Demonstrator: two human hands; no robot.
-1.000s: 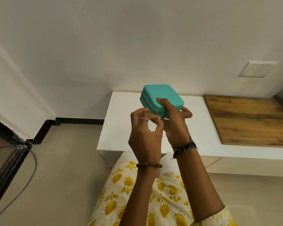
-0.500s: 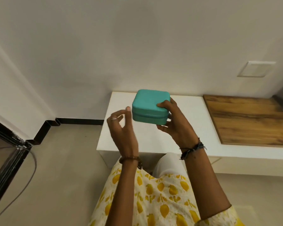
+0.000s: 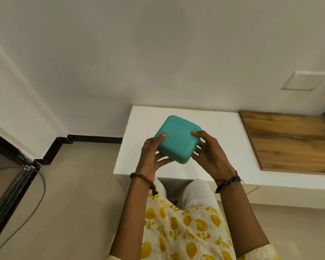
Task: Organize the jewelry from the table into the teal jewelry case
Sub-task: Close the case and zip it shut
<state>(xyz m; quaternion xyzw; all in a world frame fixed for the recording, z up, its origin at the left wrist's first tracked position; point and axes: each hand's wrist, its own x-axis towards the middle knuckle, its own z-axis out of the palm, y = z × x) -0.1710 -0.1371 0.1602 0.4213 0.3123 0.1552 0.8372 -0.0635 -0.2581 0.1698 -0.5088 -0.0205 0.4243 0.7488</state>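
now both my left hand (image 3: 152,158) and right hand (image 3: 210,153) grip the closed teal jewelry case (image 3: 177,139) above the white table (image 3: 233,147); a loose hold could drop it.

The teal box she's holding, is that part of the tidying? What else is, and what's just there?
Part of the job: teal jewelry case, closed; left hand and right hand holding it; white table below.

Just there: wooden panel, grey cable, wall plate.
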